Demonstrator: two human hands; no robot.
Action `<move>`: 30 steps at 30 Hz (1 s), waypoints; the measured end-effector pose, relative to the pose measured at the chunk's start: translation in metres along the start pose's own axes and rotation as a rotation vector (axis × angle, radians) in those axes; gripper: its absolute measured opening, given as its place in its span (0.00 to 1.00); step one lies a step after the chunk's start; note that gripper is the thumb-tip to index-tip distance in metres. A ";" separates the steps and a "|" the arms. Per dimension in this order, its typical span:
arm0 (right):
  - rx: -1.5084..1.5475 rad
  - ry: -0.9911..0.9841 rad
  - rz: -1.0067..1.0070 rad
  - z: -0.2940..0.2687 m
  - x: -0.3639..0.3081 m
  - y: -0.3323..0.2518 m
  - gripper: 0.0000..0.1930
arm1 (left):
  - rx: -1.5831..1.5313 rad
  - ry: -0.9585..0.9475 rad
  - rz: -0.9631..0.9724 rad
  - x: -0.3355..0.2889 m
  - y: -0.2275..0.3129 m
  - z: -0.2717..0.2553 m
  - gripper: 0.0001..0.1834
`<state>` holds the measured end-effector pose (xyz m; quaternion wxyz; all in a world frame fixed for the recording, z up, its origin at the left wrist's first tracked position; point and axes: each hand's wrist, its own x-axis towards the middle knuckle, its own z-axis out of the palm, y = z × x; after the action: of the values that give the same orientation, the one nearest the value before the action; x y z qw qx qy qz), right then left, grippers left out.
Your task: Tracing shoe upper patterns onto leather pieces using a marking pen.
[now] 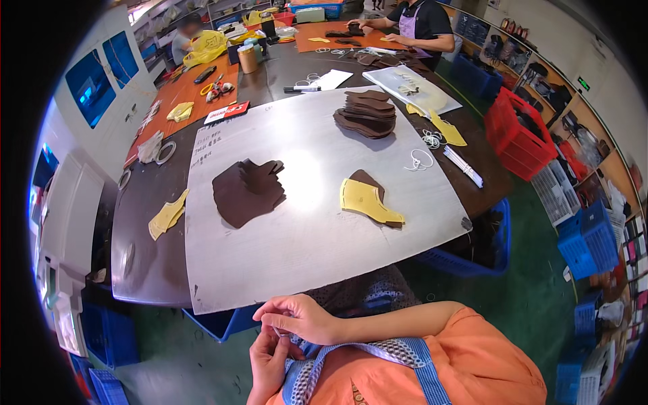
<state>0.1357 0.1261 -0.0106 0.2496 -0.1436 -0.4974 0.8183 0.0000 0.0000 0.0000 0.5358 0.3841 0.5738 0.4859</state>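
Note:
My right hand [305, 318] and my left hand [268, 361] are close together in front of my body, just below the table's near edge. Between their closed fingers shows a thin pale stick [276, 331]; most of it is hidden. On the metal sheet [304, 251] beyond them, a fanned stack of dark brown cut pieces [243, 196] lies at the left. A yellow pattern template [366, 200] rests over brown pieces at the right. Farther back sits a taller stack of brown pieces [366, 116]. Neither hand touches these.
More yellow templates [167, 214] lie left of the sheet. White cords [432, 139] and a bundle of white sticks [463, 167] are at its right. Scissors [219, 88] lie at the far left. A blue basket [496, 250] stands under the table; a co-worker [422, 30] works opposite.

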 end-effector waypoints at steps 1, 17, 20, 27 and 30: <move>-0.002 0.026 0.011 0.000 0.004 0.009 0.17 | -0.008 0.031 -0.009 0.000 -0.006 0.001 0.09; 0.036 0.356 0.187 -0.011 0.011 0.078 0.18 | -0.568 0.018 -0.283 0.037 -0.035 0.004 0.11; 0.041 0.380 0.208 -0.005 0.014 0.077 0.17 | -0.581 0.036 -0.272 0.038 -0.040 0.004 0.09; -0.001 0.395 0.198 -0.011 0.015 0.080 0.17 | -0.562 0.069 -0.232 0.050 -0.053 0.011 0.12; -0.010 0.408 0.187 -0.008 0.017 0.081 0.17 | -0.579 0.110 -0.208 0.050 -0.058 0.013 0.12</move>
<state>0.1042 0.1109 -0.0855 0.2674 -0.3530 -0.4253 0.7893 0.0111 0.0364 -0.0673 0.6381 0.1279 0.4757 0.5917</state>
